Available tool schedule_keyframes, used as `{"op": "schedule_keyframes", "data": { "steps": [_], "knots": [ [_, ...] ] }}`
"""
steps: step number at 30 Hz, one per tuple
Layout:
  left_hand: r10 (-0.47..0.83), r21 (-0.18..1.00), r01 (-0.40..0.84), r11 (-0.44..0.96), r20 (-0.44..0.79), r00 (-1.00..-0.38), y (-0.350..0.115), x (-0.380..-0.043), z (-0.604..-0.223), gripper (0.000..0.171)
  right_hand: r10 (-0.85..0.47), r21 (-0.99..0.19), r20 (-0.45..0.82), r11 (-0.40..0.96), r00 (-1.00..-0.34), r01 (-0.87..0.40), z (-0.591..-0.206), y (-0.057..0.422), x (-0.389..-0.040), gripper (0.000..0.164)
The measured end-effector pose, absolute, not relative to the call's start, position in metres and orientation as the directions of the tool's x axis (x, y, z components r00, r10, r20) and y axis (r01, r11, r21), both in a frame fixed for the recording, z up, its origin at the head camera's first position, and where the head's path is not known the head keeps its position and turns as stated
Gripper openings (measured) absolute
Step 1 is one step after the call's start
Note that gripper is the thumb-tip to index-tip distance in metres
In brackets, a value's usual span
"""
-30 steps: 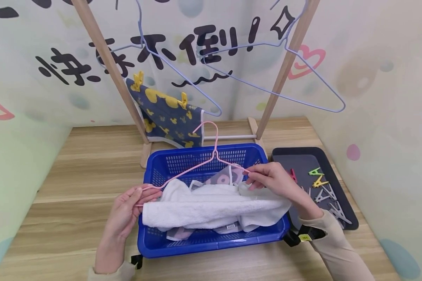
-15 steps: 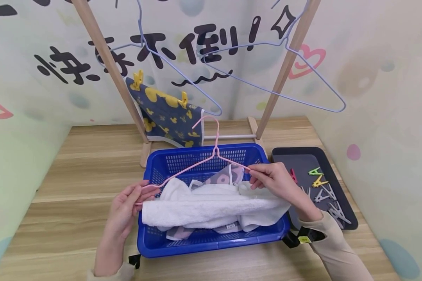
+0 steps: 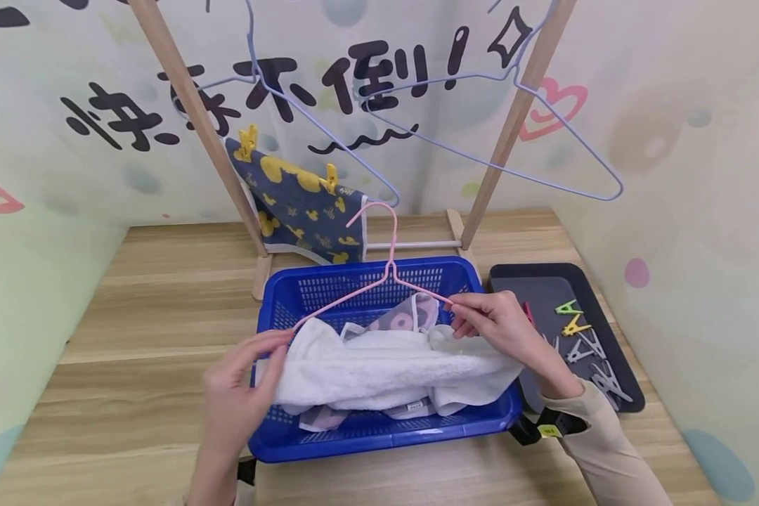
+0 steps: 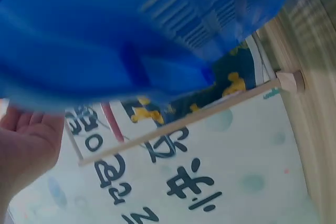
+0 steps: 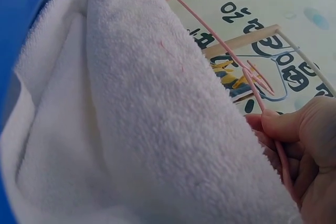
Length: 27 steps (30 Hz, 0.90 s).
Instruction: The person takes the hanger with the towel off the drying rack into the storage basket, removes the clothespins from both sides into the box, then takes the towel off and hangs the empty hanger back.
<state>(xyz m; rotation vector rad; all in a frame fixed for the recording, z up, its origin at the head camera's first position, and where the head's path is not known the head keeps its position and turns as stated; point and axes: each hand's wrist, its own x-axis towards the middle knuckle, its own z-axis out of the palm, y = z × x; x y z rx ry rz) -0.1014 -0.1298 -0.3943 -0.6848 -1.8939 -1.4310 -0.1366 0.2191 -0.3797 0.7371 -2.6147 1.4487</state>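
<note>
With the hanger (image 3: 391, 271) pinched by the right hand (image 3: 501, 325), the left hand (image 3: 237, 390) has been repositioned, any pinch unclear; between their fingers, the towel (image 3: 379, 379) is apparently being adjusted.

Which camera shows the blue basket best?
The head camera! It shows nearly the whole blue basket from above, with the white towel in it. The left wrist camera sees only part of its outside, close up and blurry. The right wrist camera sees just a bit of blue along the left edge.

Fuzzy cloth towel (image 3: 379, 376), plastic basket (image 3: 386, 441)
</note>
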Motion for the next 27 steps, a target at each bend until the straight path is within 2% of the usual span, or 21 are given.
{"op": "schedule_keyframes", "data": {
  "steps": [5, 9, 13, 17, 27],
  "knots": [
    [0.309, 0.588, 0.731, 0.346, 0.664, -0.681, -0.122, -0.100, -0.398, 0.027, -0.391, -0.776, 0.328, 0.408, -0.860, -0.482, -0.379, 0.221, -0.136, 0.014],
    [0.421, 0.528, 0.714, 0.461, 0.578, -0.699, -0.118, -0.100, -0.397, 0.035, -0.396, -0.769, 0.363, 0.384, -0.843, -0.511, -0.379, 0.223, -0.136, 0.016],
    [0.463, 0.492, 0.679, 0.545, 0.498, -0.733, -0.113, -0.101, -0.396, 0.031, -0.398, -0.776, 0.356, 0.378, -0.845, -0.505, -0.379, 0.223, -0.136, 0.015],
    [0.458, 0.475, 0.666, 0.576, 0.487, -0.744, -0.108, -0.102, -0.396, 0.021, -0.396, -0.782, 0.339, 0.385, -0.853, -0.490, -0.380, 0.222, -0.136, 0.014],
    [0.429, 0.528, 0.731, 0.432, 0.593, -0.682, -0.107, -0.108, -0.404, 0.017, -0.381, -0.776, 0.314, 0.425, -0.870, -0.466, -0.381, 0.221, -0.136, 0.013]
  ]
}}
